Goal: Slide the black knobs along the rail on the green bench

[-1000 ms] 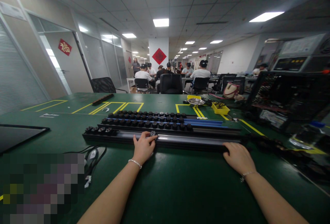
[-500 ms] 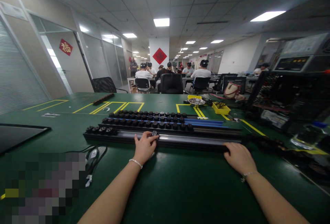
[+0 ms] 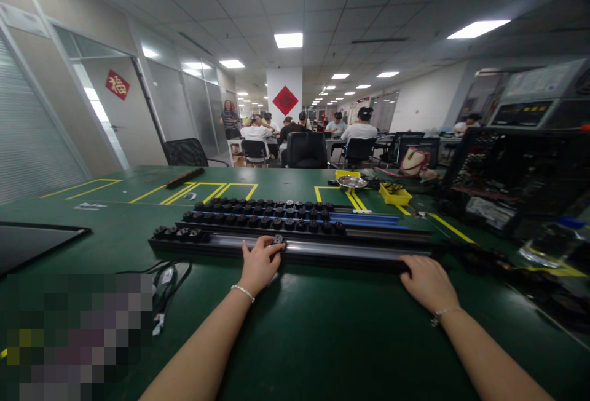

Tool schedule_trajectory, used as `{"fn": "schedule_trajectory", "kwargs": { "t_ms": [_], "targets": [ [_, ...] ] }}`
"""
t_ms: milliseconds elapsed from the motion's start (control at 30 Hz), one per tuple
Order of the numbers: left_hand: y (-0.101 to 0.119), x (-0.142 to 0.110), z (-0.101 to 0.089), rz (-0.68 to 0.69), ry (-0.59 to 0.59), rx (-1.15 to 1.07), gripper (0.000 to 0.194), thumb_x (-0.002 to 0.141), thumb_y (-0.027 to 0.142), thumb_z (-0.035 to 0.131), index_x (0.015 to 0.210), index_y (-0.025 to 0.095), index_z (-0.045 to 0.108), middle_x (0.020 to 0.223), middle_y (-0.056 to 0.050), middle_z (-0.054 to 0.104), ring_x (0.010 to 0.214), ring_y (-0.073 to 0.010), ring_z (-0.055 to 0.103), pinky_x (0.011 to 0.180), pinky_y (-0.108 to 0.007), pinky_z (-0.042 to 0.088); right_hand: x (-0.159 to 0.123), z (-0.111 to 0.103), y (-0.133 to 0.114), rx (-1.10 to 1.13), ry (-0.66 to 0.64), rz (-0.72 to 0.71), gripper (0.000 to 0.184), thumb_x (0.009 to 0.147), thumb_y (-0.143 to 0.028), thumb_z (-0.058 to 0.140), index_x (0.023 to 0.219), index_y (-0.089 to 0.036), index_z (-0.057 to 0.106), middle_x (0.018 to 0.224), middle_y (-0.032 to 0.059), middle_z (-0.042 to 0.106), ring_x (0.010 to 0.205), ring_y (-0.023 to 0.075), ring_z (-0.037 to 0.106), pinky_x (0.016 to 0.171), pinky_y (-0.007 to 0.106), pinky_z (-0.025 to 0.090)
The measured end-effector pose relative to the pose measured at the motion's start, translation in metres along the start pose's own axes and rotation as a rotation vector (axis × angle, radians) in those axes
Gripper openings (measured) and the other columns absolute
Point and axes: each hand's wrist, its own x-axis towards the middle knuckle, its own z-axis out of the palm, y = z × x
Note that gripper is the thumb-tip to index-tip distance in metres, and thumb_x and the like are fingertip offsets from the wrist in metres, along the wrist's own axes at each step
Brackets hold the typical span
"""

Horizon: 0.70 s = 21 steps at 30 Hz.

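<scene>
A long black track (image 3: 341, 248) with a shiny grey channel lies across the table in front of me. My left hand (image 3: 260, 261) is closed around a small black socket module (image 3: 278, 239) in the channel, near the track's middle. Over the near edge at the track's right end curl the fingers of my right hand (image 3: 428, 279), gripping it; the fingertips are partly hidden. Several similar black modules (image 3: 184, 233) sit at the left end of the same track. Behind it, more tracks, among them a blue one (image 3: 369, 220), carry rows of modules.
On the green table (image 3: 322, 339) a cable (image 3: 170, 284) lies at left, near a black tray-like panel (image 3: 41, 241). Farther back are a metal bowl (image 3: 351, 182) and a yellow bin (image 3: 395, 194). A plastic bottle (image 3: 550, 244) and dark equipment stand at right. People sit beyond.
My left hand and the socket module have shifted slightly to the right along the track. My right hand stays put. In the background, a standing person has moved left.
</scene>
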Motion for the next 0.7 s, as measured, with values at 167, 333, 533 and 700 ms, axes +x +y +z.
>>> {"fn": "schedule_trajectory", "kwargs": {
  "t_ms": [167,333,533,700],
  "targets": [
    [-0.0001,0.0000,0.0000,0.009,-0.005,-0.003,0.030,0.080,0.025,0.050,0.103,0.038,0.063,0.118,-0.002,0.053,0.107,-0.0194,0.053,0.104,-0.064,0.006,0.0002,0.0012,0.0002,-0.010,0.010,-0.008,0.032,0.073,-0.019,0.042,0.097,-0.017,0.064,0.099,0.0095,0.066,0.098,0.0232,0.056,0.090,0.039,0.039],
    [0.0007,0.0002,-0.0007,0.014,-0.006,-0.011,0.029,0.079,0.025,0.050,0.102,0.037,0.063,0.117,-0.002,0.053,0.106,-0.0200,0.054,0.103,-0.065,0.006,0.0003,0.0033,0.0013,-0.021,0.025,-0.026,0.033,0.073,-0.020,0.043,0.098,-0.015,0.063,0.099,0.0102,0.066,0.097,0.0231,0.057,0.089,0.038,0.039],
    [-0.0004,0.0002,-0.0002,0.031,-0.006,-0.032,0.029,0.079,0.024,0.050,0.102,0.037,0.063,0.117,-0.002,0.053,0.107,-0.0203,0.054,0.103,-0.066,0.005,0.0000,0.0040,0.0022,-0.015,0.030,-0.027,0.032,0.074,-0.021,0.042,0.097,-0.017,0.064,0.100,0.0093,0.066,0.097,0.0229,0.057,0.089,0.038,0.039],
    [-0.0010,0.0002,-0.0003,0.043,-0.021,-0.058,0.026,0.079,0.023,0.048,0.097,0.035,0.063,0.118,-0.001,0.054,0.109,-0.0201,0.052,0.104,-0.066,0.003,0.0001,0.0024,0.0013,-0.009,0.025,-0.022,0.033,0.073,-0.021,0.043,0.098,-0.016,0.064,0.099,0.0099,0.066,0.097,0.0231,0.057,0.090,0.039,0.039]
  ]
}}
